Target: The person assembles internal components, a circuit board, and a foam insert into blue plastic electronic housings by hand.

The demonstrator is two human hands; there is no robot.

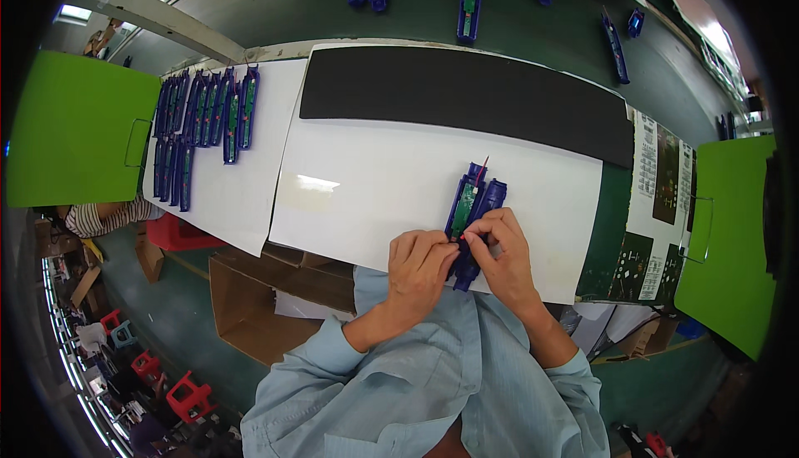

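On the white work surface in front of me lies a long blue plastic housing half (476, 172) with a green circuit board (464, 206) in it and thin red wires at its far end. A second blue housing piece (493, 197) lies along its right side. My left hand (420, 273) is at the near end of the board, fingers pinched together. From the right, my right hand (505, 260) reaches over the second piece, thumb and forefinger pinched near a small red part (464, 237) at the board. What the fingertips grip is too small to tell.
A black mat (458, 96) lies behind the work. Several blue housings with boards (231, 121) stand in rows at the left. More blue units, such as one (468, 12), lie on the dark green belt (291, 25) beyond. Green panels (79, 133) rise at both sides; a cardboard box (241, 300) sits below left.
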